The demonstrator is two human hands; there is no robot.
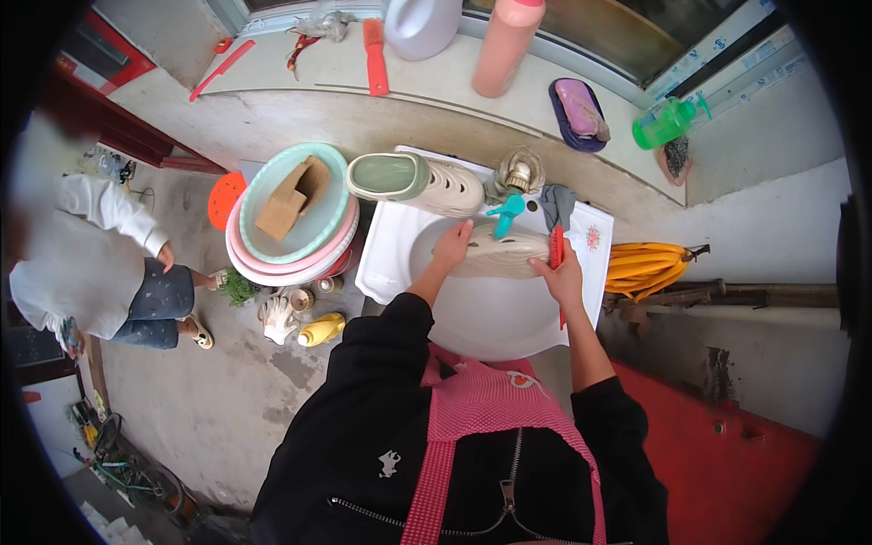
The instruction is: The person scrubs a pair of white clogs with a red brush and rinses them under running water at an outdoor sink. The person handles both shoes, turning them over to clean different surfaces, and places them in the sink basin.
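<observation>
Over the basin of a white ceramic sink (477,320), a beige clog (504,253) lies tilted on its side between my hands, beneath the tap with its turquoise handle (506,214). My left hand (453,246) grips one end of the clog. At the other end, my right hand (560,272) holds the clog together with a red brush (558,248), which lies along the fingers. The second clog (426,184), beige with a green lining, rests on the sink's back left corner. A grey cloth (558,206) lies to the right of the tap.
Stacked basins (300,248) with a cardboard piece (293,197) stand left of the sink. The ledge (429,82) holds a red-handled brush (376,61), a pink bottle (507,48), a soap dish (579,112) and a green pump bottle (664,126). Another person (88,252) is at far left.
</observation>
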